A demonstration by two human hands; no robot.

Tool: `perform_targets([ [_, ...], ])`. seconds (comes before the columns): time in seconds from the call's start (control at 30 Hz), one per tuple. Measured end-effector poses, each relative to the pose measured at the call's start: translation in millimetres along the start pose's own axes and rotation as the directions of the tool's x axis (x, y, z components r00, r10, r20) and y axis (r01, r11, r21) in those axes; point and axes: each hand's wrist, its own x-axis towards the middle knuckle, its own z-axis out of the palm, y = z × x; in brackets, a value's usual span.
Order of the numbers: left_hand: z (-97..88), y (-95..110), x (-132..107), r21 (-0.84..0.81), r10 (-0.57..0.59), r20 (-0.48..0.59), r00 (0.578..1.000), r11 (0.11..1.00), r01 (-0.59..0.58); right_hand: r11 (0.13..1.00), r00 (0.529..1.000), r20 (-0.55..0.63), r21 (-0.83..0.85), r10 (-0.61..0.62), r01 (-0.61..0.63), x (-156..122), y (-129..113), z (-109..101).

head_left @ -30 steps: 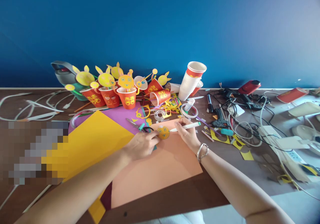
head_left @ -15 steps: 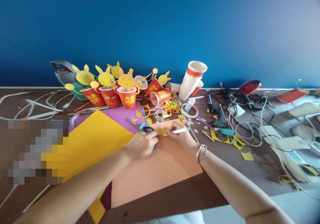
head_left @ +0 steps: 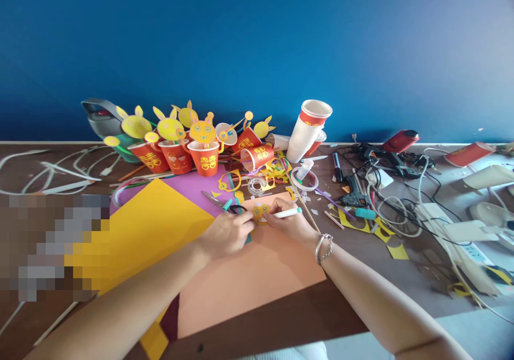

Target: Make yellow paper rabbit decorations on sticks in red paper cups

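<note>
A small round yellow paper face (head_left: 261, 211) with drawn eyes is between my two hands, over an orange paper sheet (head_left: 257, 280). My left hand (head_left: 228, 232) has its fingers curled at the face's left edge. At its right edge, my right hand (head_left: 286, 221) has its fingers closed around a white marker (head_left: 289, 212) with a green end, which points right. The fingertips of this hand touch the paper face. Just beyond my left hand lie the scissors (head_left: 227, 205), dark-handled with a teal part.
Red paper cups (head_left: 203, 159) with yellow rabbit faces stand along the blue wall, left of a leaning cup stack (head_left: 307, 130). A tape roll (head_left: 304, 178) lies behind my right hand. Glue guns (head_left: 354, 190), tangled cables and paper scraps fill the right side. Yellow sheets (head_left: 156, 226) lie left.
My right fingers have shifted slightly at the paper face, and the marker has tilted a little with them. My left hand stays nearly in place.
</note>
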Motion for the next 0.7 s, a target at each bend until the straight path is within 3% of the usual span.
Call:
perform_targets([
  [0.23, 0.9, -1.1, -0.2, 0.000, 0.013, -0.026, 1.000, 1.000, -0.013, 0.986, 0.997, 0.022, 0.151, 0.070, -0.073, 0.7, -3.7, -4.4],
  [0.7, 1.3, -1.6, -1.0, -0.009, 0.021, -0.051, 0.999, 1.000, -0.021, 0.994, 0.999, 0.036, 0.108, 0.031, -0.035, 0.8, -3.3, -3.0],
])
